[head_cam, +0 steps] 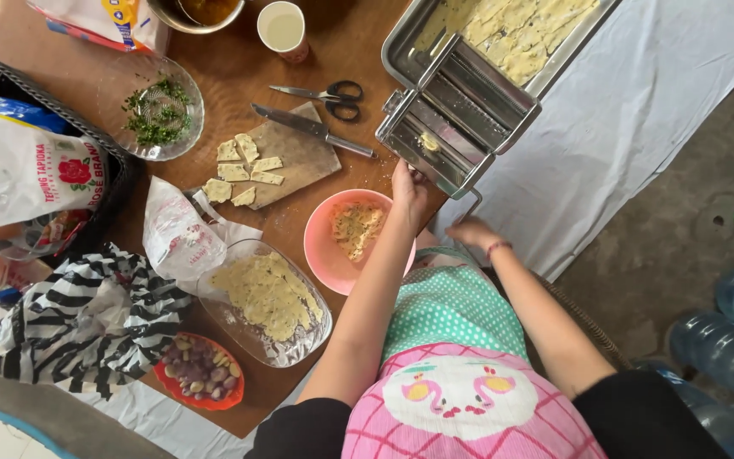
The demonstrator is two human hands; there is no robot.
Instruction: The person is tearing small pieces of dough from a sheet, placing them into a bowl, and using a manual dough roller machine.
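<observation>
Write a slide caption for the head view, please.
Left hand on a metal pasta roller, right hand beside it, near a pink bowl.

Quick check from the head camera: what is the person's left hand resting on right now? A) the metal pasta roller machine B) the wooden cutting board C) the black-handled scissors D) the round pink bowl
A: the left hand rests on the near edge of the metal pasta roller machine, above the round pink bowl, well apart from the black-handled scissors and the wooden cutting board.

Left hand [409, 189] on steel pasta roller [456, 115], right hand [471, 231] at its crank, pink bowl [352, 242] beside.
</observation>
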